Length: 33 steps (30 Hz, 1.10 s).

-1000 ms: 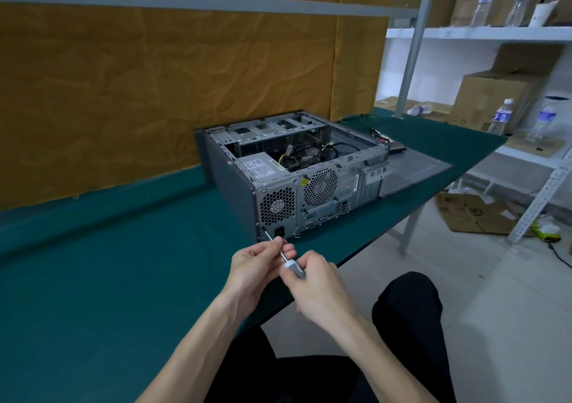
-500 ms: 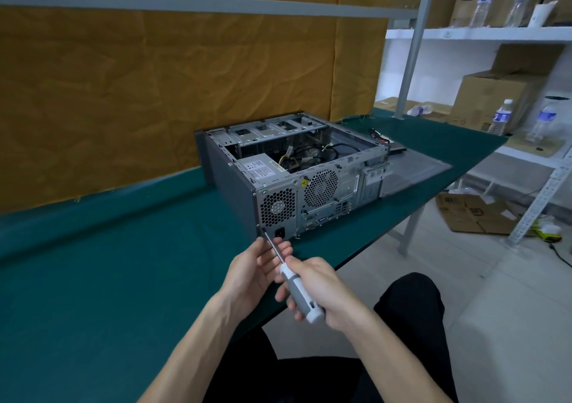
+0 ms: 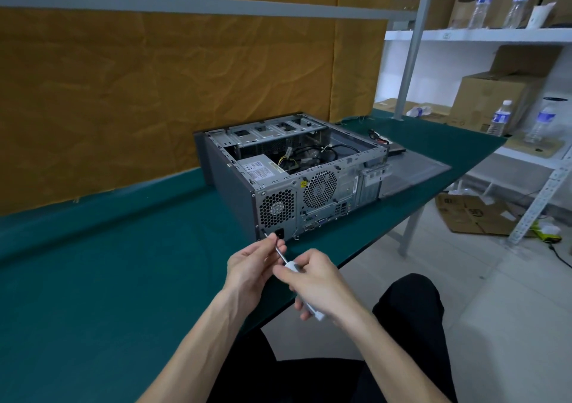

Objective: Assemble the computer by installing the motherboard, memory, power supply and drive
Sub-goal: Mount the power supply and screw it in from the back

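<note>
Green matting covers the table (image 3: 93,278), with brown paper hung behind it. Left hand (image 3: 250,266) pinches the metal shaft of the screwdriver (image 3: 289,266); at its three o'clock, touching it, the right hand (image 3: 315,282) grips the white handle. The open computer case (image 3: 291,179) lies at twelve o'clock of both hands, the screwdriver tip at the lower left corner of its rear panel, beside the power supply (image 3: 263,172).

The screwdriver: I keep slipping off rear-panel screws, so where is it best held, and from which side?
Wrap the right hand round the screwdriver's thick white handle from behind, in line with the shaft. The left hand pinches the thin shaft near the tip, probably steadying it at the computer case's lower rear corner.
</note>
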Motion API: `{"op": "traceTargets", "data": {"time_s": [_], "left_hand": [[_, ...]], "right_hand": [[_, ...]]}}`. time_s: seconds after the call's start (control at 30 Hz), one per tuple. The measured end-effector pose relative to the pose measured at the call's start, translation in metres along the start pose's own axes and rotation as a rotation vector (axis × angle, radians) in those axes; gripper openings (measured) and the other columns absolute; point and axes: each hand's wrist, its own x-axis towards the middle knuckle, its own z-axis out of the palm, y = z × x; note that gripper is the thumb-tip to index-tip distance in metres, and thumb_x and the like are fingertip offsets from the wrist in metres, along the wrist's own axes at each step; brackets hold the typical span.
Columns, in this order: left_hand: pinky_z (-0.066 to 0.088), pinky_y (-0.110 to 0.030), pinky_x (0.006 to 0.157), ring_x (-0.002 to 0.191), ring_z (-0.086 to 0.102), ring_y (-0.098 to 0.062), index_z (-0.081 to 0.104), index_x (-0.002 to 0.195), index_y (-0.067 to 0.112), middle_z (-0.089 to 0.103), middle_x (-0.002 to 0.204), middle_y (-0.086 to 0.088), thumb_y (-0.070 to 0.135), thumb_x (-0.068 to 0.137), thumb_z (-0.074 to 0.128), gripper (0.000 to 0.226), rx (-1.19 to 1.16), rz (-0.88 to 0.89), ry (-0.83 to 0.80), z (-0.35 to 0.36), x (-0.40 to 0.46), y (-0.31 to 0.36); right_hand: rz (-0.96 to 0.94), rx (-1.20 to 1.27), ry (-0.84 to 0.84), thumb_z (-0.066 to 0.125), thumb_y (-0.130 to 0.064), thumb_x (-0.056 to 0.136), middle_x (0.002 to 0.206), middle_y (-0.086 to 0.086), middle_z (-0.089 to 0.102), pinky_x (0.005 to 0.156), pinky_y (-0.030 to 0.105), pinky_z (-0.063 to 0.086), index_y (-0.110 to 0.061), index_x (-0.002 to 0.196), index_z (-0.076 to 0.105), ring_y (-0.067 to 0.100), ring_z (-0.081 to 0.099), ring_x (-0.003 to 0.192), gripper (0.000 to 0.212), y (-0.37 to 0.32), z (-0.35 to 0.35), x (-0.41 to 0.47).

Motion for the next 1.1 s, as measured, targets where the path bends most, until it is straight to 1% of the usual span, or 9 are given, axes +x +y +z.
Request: {"op": "traceTargets", "data": {"time_s": [0.07,0.2,0.3,0.4,0.5,0.77,0.9,1.03,1.1], "left_hand": [[0.059,-0.025,0.061,0.073,0.075,-0.015,0.074,0.092,0.000,0.078,0.086,-0.011,0.025,0.096,0.071,0.026,0.122,0.102,0.064,-0.002,0.001,0.000],[0.057,-0.034,0.074,0.071,0.067,-0.003,0.067,0.087,0.019,0.071,0.078,0.006,0.041,0.093,0.070,0.022,0.819,0.687,0.353,-0.028,0.011,0.013],[0.054,-0.029,0.088,0.096,0.064,-0.004,0.060,0.117,0.021,0.064,0.110,0.008,0.030,0.087,0.078,0.036,0.986,0.876,0.229,-0.037,0.017,0.021],[0.052,-0.032,0.100,0.113,0.060,-0.012,0.054,0.135,0.017,0.059,0.124,0.002,0.021,0.086,0.078,0.055,1.068,0.980,0.184,-0.032,0.019,0.023],[0.049,-0.029,0.102,0.117,0.056,-0.011,0.051,0.139,0.016,0.056,0.128,0.001,0.019,0.084,0.080,0.062,1.082,0.993,0.192,-0.030,0.021,0.024],[0.046,-0.025,0.095,0.114,0.056,-0.013,0.046,0.143,0.017,0.053,0.129,0.000,0.020,0.086,0.078,0.066,1.110,0.989,0.206,-0.028,0.020,0.021],[0.047,-0.027,0.093,0.112,0.055,-0.012,0.045,0.141,0.016,0.052,0.128,0.000,0.020,0.087,0.076,0.063,1.095,0.951,0.230,-0.025,0.019,0.013],[0.042,-0.032,0.062,0.067,0.059,-0.016,0.046,0.086,0.030,0.058,0.072,0.010,0.040,0.085,0.071,0.027,1.076,0.752,0.375,-0.017,0.008,-0.008],[0.041,-0.029,0.057,0.059,0.057,-0.012,0.050,0.074,0.028,0.058,0.059,0.012,0.047,0.086,0.066,0.028,1.245,0.721,0.251,-0.007,0.008,-0.018]], "right_hand": [[-0.023,0.011,0.034,0.067,-0.032,0.096,0.078,0.008,0.069,0.040,0.027,0.046,-0.011,0.104,0.053,0.017,0.058,0.042,0.027,0.001,0.001,0.002],[0.044,0.211,-0.100,0.060,-0.029,0.103,0.070,0.011,0.071,0.039,0.026,0.045,-0.002,0.104,0.053,0.019,0.054,0.041,0.028,-0.005,-0.005,0.005],[0.082,0.180,-0.140,0.051,-0.031,0.108,0.074,0.012,0.074,0.040,0.026,0.045,0.000,0.109,0.056,0.017,0.052,0.044,0.031,-0.003,-0.011,0.008],[0.068,0.175,-0.132,0.053,-0.032,0.106,0.080,0.011,0.073,0.038,0.025,0.043,-0.004,0.113,0.058,0.015,0.051,0.042,0.029,-0.002,-0.008,0.010],[0.028,0.109,-0.069,0.072,-0.027,0.093,0.088,0.011,0.067,0.038,0.026,0.044,-0.013,0.108,0.051,0.016,0.054,0.043,0.029,-0.001,-0.003,0.011],[0.112,0.288,-0.226,0.049,-0.029,0.108,0.083,0.016,0.077,0.040,0.025,0.044,-0.001,0.109,0.057,0.015,0.053,0.047,0.029,-0.004,-0.014,0.015],[0.074,0.350,-0.259,0.054,-0.032,0.106,0.081,0.015,0.074,0.039,0.026,0.044,0.000,0.110,0.063,0.015,0.051,0.045,0.034,0.004,-0.024,0.014],[0.034,0.293,-0.169,0.068,-0.030,0.098,0.079,0.009,0.073,0.040,0.025,0.045,-0.006,0.109,0.068,0.014,0.053,0.047,0.026,0.028,-0.048,0.014],[0.048,0.284,-0.037,0.068,-0.027,0.098,0.075,0.006,0.072,0.041,0.026,0.044,-0.008,0.109,0.066,0.014,0.053,0.047,0.022,0.038,-0.059,0.020]]}}
